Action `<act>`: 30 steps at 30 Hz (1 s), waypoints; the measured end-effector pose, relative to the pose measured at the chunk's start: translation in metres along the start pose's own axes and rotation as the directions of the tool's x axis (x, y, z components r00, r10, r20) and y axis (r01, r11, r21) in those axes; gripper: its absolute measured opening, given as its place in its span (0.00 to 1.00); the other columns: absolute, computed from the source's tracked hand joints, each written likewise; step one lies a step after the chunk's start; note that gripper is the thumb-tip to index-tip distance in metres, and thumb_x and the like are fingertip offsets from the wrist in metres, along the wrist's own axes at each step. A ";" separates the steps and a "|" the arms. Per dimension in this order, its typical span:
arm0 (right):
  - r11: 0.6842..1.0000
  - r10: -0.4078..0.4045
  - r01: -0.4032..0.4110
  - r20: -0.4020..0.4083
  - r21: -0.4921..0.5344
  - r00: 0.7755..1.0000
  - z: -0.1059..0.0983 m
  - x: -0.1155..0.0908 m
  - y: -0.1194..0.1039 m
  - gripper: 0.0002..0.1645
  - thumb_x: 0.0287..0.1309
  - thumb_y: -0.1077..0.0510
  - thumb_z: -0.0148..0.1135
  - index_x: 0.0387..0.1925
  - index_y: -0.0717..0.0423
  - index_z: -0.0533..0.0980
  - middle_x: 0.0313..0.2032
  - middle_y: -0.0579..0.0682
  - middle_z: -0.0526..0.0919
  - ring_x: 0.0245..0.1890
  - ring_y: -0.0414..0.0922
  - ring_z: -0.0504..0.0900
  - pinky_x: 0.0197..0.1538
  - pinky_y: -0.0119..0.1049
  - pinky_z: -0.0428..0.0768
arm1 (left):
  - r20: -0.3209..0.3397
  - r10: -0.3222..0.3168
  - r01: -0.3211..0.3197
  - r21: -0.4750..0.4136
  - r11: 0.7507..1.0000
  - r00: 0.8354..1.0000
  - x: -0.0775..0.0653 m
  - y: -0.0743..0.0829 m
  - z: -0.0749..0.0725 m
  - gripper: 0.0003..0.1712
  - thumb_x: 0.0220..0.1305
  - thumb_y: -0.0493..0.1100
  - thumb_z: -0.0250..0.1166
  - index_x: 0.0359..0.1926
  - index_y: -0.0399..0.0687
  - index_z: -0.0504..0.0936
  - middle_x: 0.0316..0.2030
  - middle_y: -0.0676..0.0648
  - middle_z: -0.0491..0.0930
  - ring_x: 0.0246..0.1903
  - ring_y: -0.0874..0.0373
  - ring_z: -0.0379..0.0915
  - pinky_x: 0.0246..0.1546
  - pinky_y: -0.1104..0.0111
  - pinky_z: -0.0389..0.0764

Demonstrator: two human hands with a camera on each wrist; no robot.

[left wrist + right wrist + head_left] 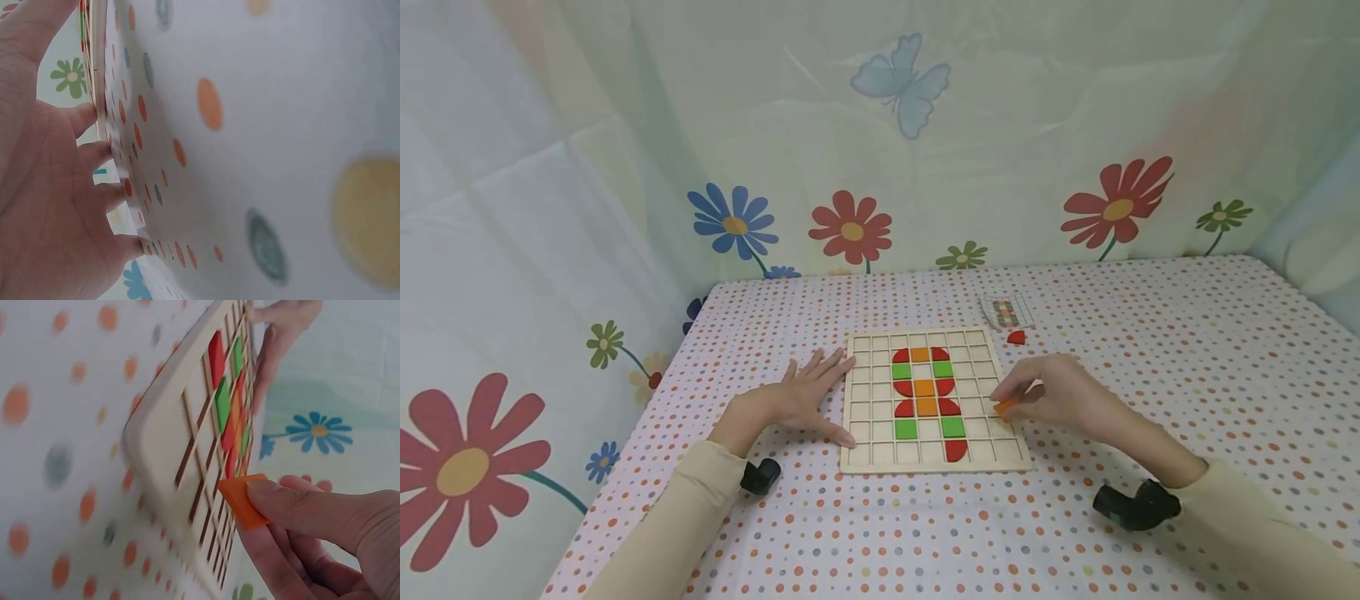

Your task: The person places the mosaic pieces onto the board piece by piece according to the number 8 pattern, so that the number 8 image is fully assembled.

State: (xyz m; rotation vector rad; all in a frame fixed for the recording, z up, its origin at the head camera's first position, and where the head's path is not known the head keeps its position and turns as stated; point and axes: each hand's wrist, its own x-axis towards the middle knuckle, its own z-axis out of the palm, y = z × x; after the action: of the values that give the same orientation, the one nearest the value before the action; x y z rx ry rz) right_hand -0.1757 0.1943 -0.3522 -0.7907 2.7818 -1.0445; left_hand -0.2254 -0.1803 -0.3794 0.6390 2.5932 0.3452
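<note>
A light wooden grid board (867,412) lies on the table with red, green and orange pieces set in its middle columns. Between thumb and fingers, my right hand (1060,398) pinches an orange square tile (240,501) over the board's right edge. My left hand (805,398) has its fingers spread along the left edge, thumb and index fingertip at the rim. In the left wrist view the left palm (56,200) shows with fingertips down at the cloth. Among the set pieces are a green square (906,429) and a red rounded piece (956,450) near the front.
A small card (1006,310) printed with a grid pattern lies behind the board. A loose red rounded piece (1016,337) is just in front of it. Dotted cloth (880,542) covers the table, and a flowered curtain (1000,150) hangs behind.
</note>
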 end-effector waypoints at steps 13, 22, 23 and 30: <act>0.974 -0.132 0.110 0.103 0.197 0.986 0.036 0.016 -0.031 0.09 0.52 0.67 0.80 0.34 0.54 0.88 0.35 0.42 0.88 0.36 0.37 0.85 0.42 0.31 0.88 | 0.003 0.013 -0.013 -0.006 1.000 1.000 -0.001 0.000 0.000 0.73 0.56 0.69 0.76 0.86 0.54 0.39 0.84 0.46 0.30 0.82 0.43 0.20 0.79 0.40 0.29; 0.961 -0.141 0.105 0.127 0.256 0.982 0.057 0.023 -0.039 0.10 0.53 0.72 0.77 0.35 0.58 0.89 0.34 0.43 0.86 0.35 0.37 0.83 0.39 0.30 0.88 | 0.010 0.018 -0.018 -0.008 1.000 1.000 -0.003 0.001 -0.001 0.72 0.56 0.69 0.76 0.86 0.54 0.39 0.84 0.46 0.29 0.82 0.43 0.20 0.79 0.40 0.30; 0.964 -0.137 0.102 0.130 0.247 0.982 0.059 0.023 -0.039 0.10 0.53 0.72 0.77 0.35 0.57 0.90 0.34 0.43 0.86 0.35 0.37 0.82 0.39 0.30 0.87 | 0.011 0.017 -0.017 -0.008 1.000 1.000 -0.003 0.001 -0.001 0.72 0.56 0.69 0.76 0.86 0.54 0.39 0.84 0.46 0.29 0.82 0.43 0.20 0.79 0.40 0.30; 0.976 -0.118 0.085 0.161 0.200 0.980 0.062 0.022 -0.040 0.09 0.55 0.70 0.77 0.36 0.56 0.90 0.34 0.40 0.86 0.34 0.35 0.81 0.38 0.30 0.85 | 0.006 0.017 -0.017 -0.010 1.000 1.000 0.000 -0.002 0.000 0.72 0.56 0.70 0.76 0.86 0.55 0.39 0.84 0.47 0.29 0.82 0.45 0.19 0.79 0.41 0.28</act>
State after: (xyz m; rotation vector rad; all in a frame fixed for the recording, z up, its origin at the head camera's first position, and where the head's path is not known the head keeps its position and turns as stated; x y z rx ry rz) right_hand -0.1629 0.1211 -0.3718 -0.9557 2.4762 -1.1784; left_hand -0.2259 -0.1818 -0.3803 0.6583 2.5806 0.3607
